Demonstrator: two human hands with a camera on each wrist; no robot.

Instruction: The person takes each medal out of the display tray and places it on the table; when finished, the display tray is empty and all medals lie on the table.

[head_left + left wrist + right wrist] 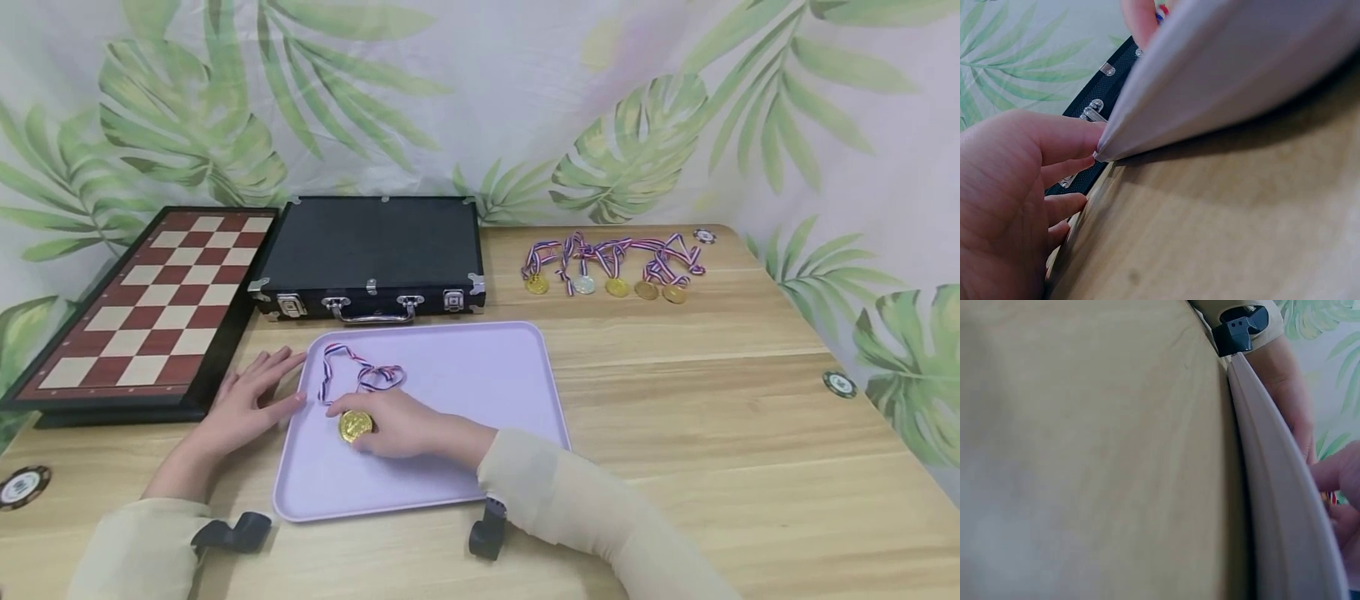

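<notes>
A gold medal lies over the left half of a lilac tray. My right hand pinches the medal at its edge between thumb and fingers. Its red, white and blue ribbon trails behind it in a loose loop on the tray. At the tray's left rim, my left hand rests with fingers spread and fairly straight, the thumb tip right at the rim. In the left wrist view, that hand's fingers meet the tray's edge. The right wrist view shows mostly tabletop and the tray's side.
Behind the tray stands a black case with a metal handle. A red-and-white checkered board sits to the left. Several medals with striped ribbons line the back right. Poker chips lie near the table's edges.
</notes>
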